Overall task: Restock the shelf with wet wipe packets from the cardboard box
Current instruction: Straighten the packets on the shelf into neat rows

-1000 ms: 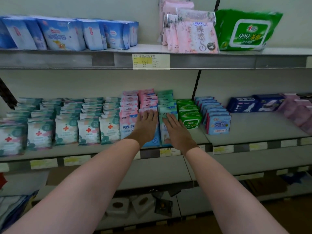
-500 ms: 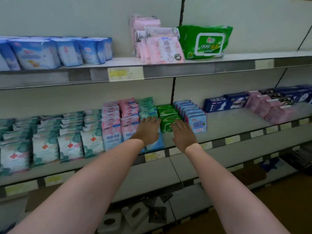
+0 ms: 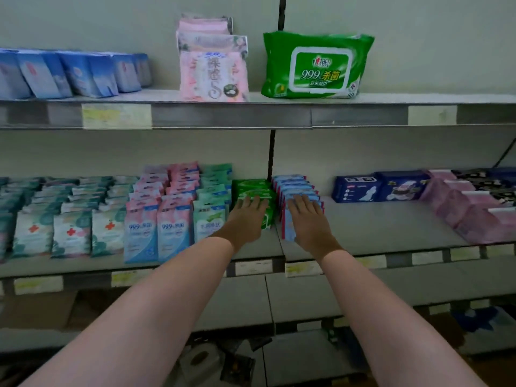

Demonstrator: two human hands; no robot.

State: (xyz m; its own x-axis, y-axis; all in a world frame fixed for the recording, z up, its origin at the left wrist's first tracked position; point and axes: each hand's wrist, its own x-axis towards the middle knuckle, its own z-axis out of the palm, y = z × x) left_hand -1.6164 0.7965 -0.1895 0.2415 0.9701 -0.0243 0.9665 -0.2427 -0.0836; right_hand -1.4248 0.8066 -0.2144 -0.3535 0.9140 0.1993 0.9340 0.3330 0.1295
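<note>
Shelf: grey metal, middle tier, yellow price tags on its front edge | Wet wipe packets: upright, packed front to back in rows | Green row: just left of the black upright | Blue row with pink edges: just right of it | Teal, pink-and-blue and red-cross rows: further left.

Grey middle shelf, rows of wet wipe packets (standing upright), navy boxes

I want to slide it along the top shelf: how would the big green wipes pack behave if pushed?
The big green wipes pack looks plump and soft-sided, so it would probably dent before it moves. Its film looks glossy, so it likely slides easily along the top shelf. It stands on a broad base, leaning back slightly; it seems unlikely to tip.
</note>
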